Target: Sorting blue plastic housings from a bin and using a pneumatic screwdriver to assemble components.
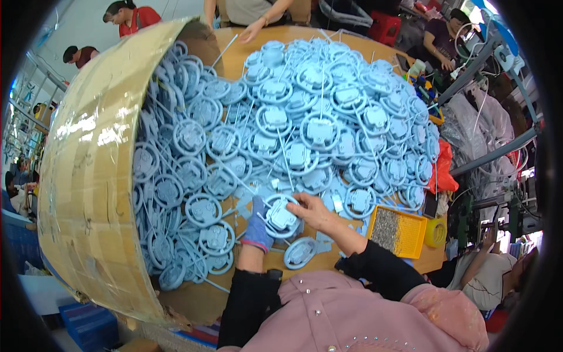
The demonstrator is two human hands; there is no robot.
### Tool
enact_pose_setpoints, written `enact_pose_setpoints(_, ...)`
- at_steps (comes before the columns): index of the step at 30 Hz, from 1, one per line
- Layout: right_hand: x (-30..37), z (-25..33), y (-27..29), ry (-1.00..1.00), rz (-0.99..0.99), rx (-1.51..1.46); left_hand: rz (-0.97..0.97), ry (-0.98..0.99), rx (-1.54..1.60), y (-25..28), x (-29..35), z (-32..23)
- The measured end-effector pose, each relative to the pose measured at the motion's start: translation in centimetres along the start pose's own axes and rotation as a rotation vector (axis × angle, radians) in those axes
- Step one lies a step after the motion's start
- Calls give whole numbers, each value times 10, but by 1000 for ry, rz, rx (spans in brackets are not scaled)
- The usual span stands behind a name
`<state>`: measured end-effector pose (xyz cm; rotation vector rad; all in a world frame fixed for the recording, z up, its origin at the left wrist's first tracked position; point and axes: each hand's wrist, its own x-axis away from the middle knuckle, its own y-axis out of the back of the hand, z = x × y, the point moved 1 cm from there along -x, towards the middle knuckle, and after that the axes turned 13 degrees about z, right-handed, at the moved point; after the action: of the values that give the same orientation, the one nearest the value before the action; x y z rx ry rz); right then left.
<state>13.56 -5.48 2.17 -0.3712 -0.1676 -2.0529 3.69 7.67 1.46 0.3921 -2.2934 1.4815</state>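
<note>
Just in front of me I hold a light-blue round plastic part, a ring with a boxy centre. My left hand, in a bluish-purple glove, is closed on the ring's left side. Bare, my right hand has its fingertips pinched on the right upper edge. Beyond both hands rises a large heap of similar light-blue parts, many with long thin stems. Another such part lies on the table close below my hands.
A big cardboard box lies on its side at the left, parts spilling from it onto the wooden table. To the right are a yellow tray of small metal pieces, a yellow tape roll and a red bag. Other people work around.
</note>
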Motion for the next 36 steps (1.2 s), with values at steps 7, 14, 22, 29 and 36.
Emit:
enact_pose_setpoints(7, -1, -18, -3, -35, -163, 43, -135, -417, -760, 4, 5, 14)
enact_pose_setpoints(14, 7, 1, 3, 8, -167, 65, -63, -432, -751, 4, 1, 23)
enact_pose_setpoints(22, 19, 61, 55, 247, -276, -511, -379, -487, -1582, 19, 47, 14)
enact_pose_setpoints(29, 87, -19, 81, 9, -341, 342, -442, -5, -2264, -13, 44, 18)
enact_pose_setpoints(36, 46, -61, 60, 16, -389, 1138, -484, 122, -2312, -1, 56, 20)
